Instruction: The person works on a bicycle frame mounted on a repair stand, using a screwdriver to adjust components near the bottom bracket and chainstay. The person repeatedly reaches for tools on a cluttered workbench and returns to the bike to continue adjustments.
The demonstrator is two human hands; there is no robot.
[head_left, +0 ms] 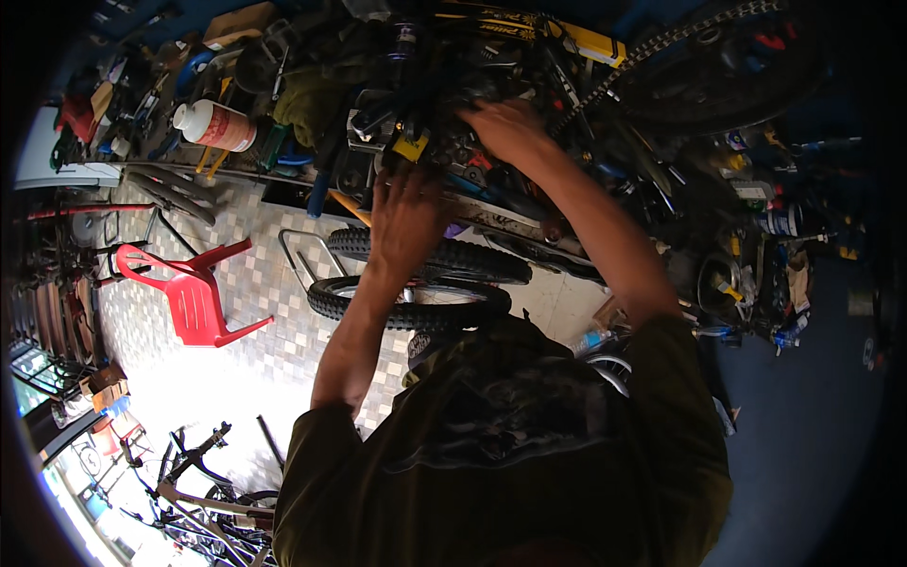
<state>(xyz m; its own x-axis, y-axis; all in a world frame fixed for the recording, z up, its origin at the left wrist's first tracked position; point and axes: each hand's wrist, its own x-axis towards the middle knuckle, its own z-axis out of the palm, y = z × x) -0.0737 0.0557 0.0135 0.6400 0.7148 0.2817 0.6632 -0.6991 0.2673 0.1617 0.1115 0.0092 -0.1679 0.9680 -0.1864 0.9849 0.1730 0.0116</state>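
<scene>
My left hand (408, 213) lies at the front edge of a crowded workbench, palm down with its fingers stretched out. Just beyond its fingertips is a small yellow-and-black item (411, 146) whose kind I cannot make out. Farther in, my right hand (507, 129) reaches into a dark heap of tools and parts. Its fingertips sink into shadow, so whether they grip anything is hidden. Beside the right wrist lies a small red part (479, 162). A bicycle chain (652, 42) runs along the far right of the bench.
A white bottle with a red label (215, 126) rests on the bench's left. Below the bench edge are bicycle wheels with knobbly tyres (411, 307). A red plastic chair (198, 293) stands on the tiled floor, and bicycle frames (203, 501) crowd the lower left.
</scene>
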